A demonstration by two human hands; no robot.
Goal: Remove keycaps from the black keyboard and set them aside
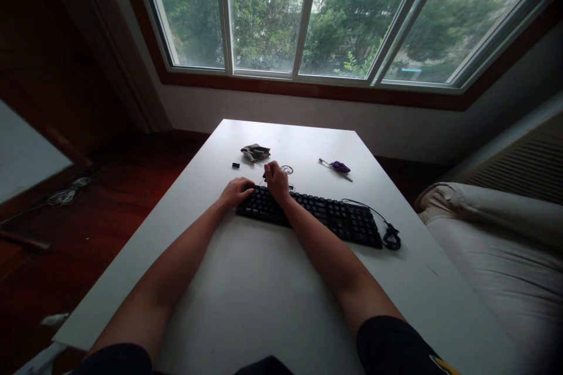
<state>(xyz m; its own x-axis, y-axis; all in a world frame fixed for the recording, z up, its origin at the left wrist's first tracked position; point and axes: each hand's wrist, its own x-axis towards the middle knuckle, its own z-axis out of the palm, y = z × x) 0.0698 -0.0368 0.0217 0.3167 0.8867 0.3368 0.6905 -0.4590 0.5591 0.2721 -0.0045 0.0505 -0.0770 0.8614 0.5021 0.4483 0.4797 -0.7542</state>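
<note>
Left hand (236, 191) flat on keyboard (308, 217) left end, steadying, fingers spread, gripping nothing. Keyboard lies counter (246, 299) centre. Right hand (276, 180) at keyboard's 11 o'clock corner, grip closed on thin tool, possibly keycap puller. Loose keycap (236, 165) at 10 o'clock, grey cloth (255, 152) beside, purple brush (338, 166) at 1 o'clock. Step judged: pulling keycaps; next needs straight upward lift.

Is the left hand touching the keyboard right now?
Touching. The head view shows the left hand resting on the far left corner of the black keyboard, with no gap visible.
</note>
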